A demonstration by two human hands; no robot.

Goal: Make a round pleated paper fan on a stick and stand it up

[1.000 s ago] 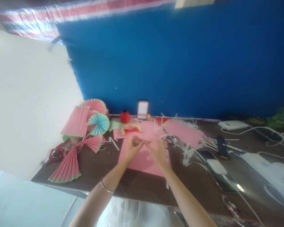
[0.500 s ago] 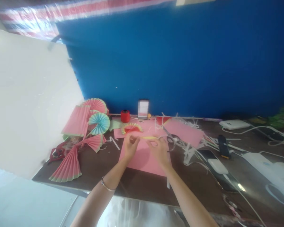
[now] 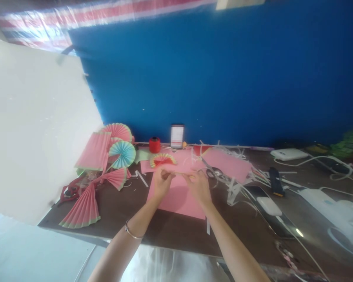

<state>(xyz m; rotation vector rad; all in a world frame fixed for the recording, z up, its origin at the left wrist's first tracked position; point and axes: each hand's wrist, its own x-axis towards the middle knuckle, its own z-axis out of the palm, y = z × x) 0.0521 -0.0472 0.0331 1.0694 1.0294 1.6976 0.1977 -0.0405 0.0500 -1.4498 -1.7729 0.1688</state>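
My left hand [image 3: 162,185] and my right hand [image 3: 200,188] are raised over a pink paper sheet [image 3: 179,207] on the dark table. Fingertips of both hands pinch a narrow folded paper strip [image 3: 180,173], held level between them. Its far ends are hidden by my fingers. Just behind my left hand lies a small pleated paper fan [image 3: 162,159], red with a yellow edge. A pair of scissors [image 3: 214,172] lies right of my right hand, partly among white paper scraps.
Pink pleated fans [image 3: 85,207] and a blue round fan [image 3: 122,154] are piled at left. A red spool [image 3: 154,145] and a propped phone [image 3: 177,136] stand at the back. Right of me are paper scraps [image 3: 233,192], a dark tablet-like device [image 3: 270,219] and white cables.
The strip between my fingers has turned from a yellow face to a thin, pinkish edge. My right fingers have closed in more tightly; both hands stay in about the same place.
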